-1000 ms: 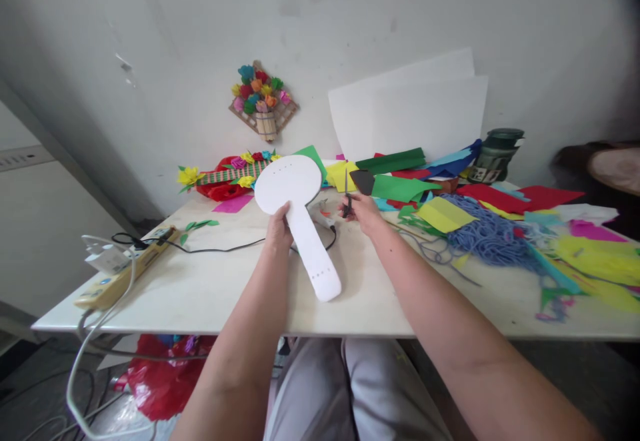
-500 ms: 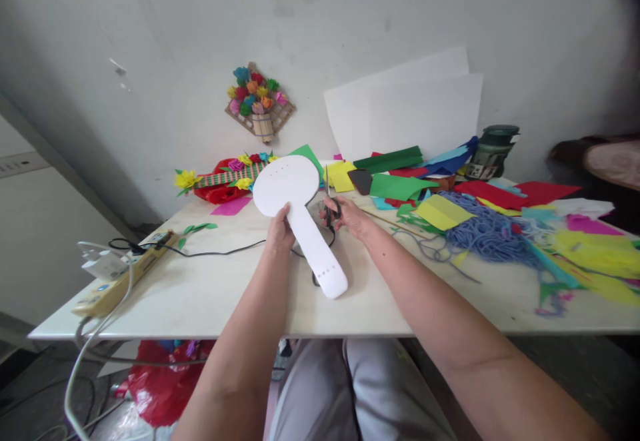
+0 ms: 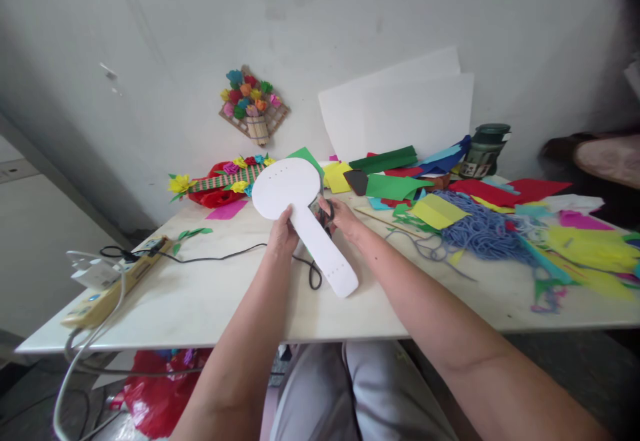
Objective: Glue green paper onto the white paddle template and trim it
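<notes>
I pinch the white paddle-shaped cutout, which looks light, stiff and easily creased, at its neck with my left hand above the table, while just right of it my right hand grips scissors.

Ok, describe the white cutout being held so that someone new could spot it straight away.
On the pale table, near its middle, the left hand holds a white paddle-shaped cutout. Unlike the coloured paper scraps behind it, it is plain white, with a round head, a long handle and small dots.
</notes>
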A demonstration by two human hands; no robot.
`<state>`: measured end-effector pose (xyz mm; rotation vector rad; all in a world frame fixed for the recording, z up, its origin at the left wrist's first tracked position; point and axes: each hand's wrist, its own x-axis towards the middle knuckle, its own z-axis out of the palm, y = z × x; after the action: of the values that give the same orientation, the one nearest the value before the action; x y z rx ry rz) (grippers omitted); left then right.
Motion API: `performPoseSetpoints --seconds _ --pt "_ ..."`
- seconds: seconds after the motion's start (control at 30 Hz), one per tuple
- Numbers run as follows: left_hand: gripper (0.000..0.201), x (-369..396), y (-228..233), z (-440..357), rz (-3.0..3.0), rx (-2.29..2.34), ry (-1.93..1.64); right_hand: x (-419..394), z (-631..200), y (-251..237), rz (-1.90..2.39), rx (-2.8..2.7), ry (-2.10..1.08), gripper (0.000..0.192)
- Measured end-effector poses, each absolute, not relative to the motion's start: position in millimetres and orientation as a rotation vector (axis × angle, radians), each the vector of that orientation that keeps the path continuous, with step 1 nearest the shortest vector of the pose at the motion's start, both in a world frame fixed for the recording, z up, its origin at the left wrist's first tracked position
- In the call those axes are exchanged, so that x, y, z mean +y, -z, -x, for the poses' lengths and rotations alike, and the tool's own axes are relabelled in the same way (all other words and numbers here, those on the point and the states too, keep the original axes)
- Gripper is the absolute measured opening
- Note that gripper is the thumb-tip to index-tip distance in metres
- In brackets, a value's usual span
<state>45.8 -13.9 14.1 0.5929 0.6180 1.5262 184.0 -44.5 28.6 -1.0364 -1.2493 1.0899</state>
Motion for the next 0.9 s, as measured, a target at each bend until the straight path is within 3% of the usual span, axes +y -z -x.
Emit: performPoseSetpoints --seconds 0.67,0.9 --pt "0.029 -22 -21 -56 -0.468 0.564 -1.516 -36 -185 -23 1.024 -1.209 -1.046 0.053" --pt "0.029 -23 -22 -57 -0.469 0.571 -1.510 -36 -184 -24 1.018 -1.224 -1.062 0.047"
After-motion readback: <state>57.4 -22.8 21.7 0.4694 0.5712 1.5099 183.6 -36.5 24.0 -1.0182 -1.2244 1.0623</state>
